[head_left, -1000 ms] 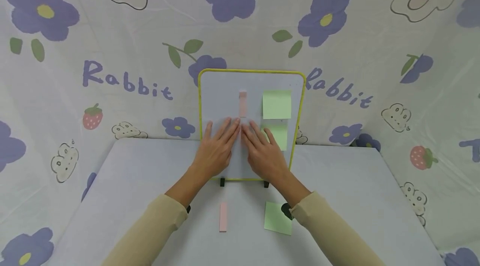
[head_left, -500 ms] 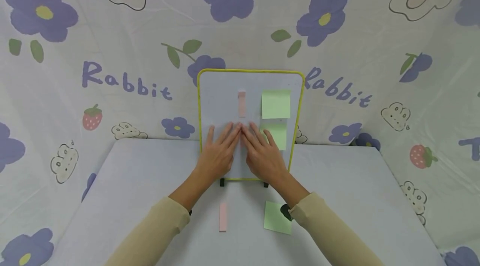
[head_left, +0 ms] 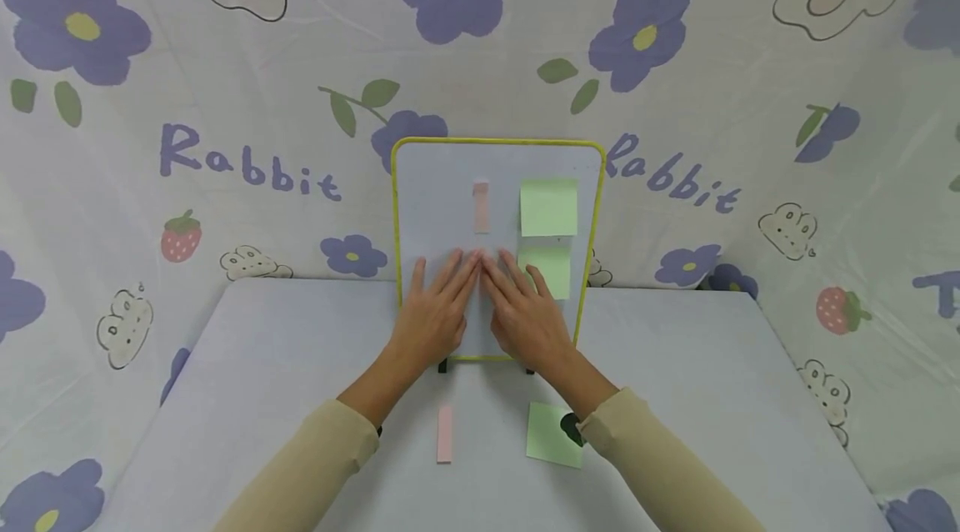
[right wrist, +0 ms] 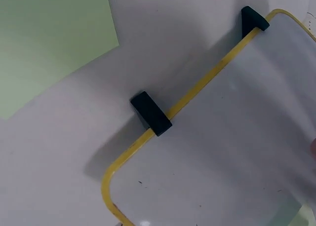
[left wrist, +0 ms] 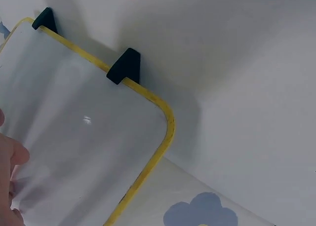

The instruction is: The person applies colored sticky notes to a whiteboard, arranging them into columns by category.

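A whiteboard point(head_left: 435, 198) with a yellow rim stands upright on the table. My left hand point(head_left: 431, 319) and right hand point(head_left: 528, 319) lie against its face, fingers extended and index fingertips meeting near the middle. Just above them a narrow pink sticky note point(head_left: 482, 211) is stuck to the board. Something pinkish shows at the fingertips, mostly covered by them. On the board's right side are two green sticky notes, an upper green note point(head_left: 549, 208) and a lower green note point(head_left: 555, 269), which my right fingers partly overlap. In the left wrist view only some fingers point(left wrist: 10, 162) show.
Black feet point(right wrist: 150, 113) hold the board's lower edge. On the table before it lie a narrow pink sticky note pad point(head_left: 445, 434) and a green sticky note pad point(head_left: 542, 432), the latter partly behind my right wrist. A patterned cloth point(head_left: 300, 82) hangs behind.
Both hands have slid slightly down the board, the left a little more, and their index fingertips have come together. The notes stay in place; the view has shifted slightly.
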Tool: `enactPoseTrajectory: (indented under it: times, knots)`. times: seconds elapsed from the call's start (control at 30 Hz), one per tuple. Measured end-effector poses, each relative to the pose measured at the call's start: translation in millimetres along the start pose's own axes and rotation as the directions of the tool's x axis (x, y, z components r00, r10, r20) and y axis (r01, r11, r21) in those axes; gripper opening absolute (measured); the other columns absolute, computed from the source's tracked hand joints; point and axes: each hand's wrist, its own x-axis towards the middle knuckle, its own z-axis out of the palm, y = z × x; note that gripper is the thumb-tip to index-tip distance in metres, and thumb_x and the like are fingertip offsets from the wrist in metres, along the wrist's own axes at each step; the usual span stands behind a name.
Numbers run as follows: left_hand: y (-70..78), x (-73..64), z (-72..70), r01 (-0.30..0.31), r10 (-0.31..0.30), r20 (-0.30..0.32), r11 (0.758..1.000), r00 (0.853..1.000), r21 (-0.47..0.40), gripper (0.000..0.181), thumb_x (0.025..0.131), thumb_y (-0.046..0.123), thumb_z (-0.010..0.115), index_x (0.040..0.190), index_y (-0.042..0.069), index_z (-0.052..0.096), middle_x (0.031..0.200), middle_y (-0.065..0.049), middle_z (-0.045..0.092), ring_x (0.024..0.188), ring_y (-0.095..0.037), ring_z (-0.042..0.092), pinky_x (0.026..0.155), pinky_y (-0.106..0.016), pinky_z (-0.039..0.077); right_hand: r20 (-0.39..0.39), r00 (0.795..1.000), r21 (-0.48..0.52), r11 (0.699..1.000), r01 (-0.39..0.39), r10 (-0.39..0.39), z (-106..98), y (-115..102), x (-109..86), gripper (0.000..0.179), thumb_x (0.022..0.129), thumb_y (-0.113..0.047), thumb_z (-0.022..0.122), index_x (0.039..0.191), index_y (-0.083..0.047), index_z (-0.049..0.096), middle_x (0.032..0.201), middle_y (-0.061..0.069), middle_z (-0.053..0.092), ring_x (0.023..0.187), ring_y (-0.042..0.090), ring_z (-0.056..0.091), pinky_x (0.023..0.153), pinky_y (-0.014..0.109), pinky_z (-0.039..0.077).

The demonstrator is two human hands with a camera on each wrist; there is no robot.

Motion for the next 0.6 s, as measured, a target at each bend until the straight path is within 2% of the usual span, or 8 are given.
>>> enactPoseTrajectory:
  times: [0.27,0.6]
  knots:
    - [1.8,-4.6,2.1,-0.008,0.008,-0.023,1.0,1.0,0.0,0.072,0.089,0.029,0.073,0.154,0.007,0.051,0.165,-0.004,0.043,0.15,-0.024,0.045,0.111,-0.062,0.043,0.035,0.999,-0.007,1.0,-0.004,0.005,-2.4,-2.7,-1.3,0.059,0.094,-0.021,0.072,0.149,-0.006,0.057,0.162,0.006,0.047,0.152,0.029,0.041,0.115,0.054,0.041]
    - [1.3,-5.3,4.5,-0.017,0.018,-0.029,1.0,0.999,0.026,0.07,0.091,0.03,0.072,0.154,0.008,0.051,0.164,-0.004,0.045,0.15,-0.024,0.045,0.11,-0.062,0.043,0.026,1.0,-0.013,1.0,0.009,-0.008,-3.3,-4.5,-1.1,0.059,0.092,-0.02,0.072,0.147,-0.004,0.058,0.16,0.008,0.05,0.151,0.032,0.043,0.112,0.055,0.043]
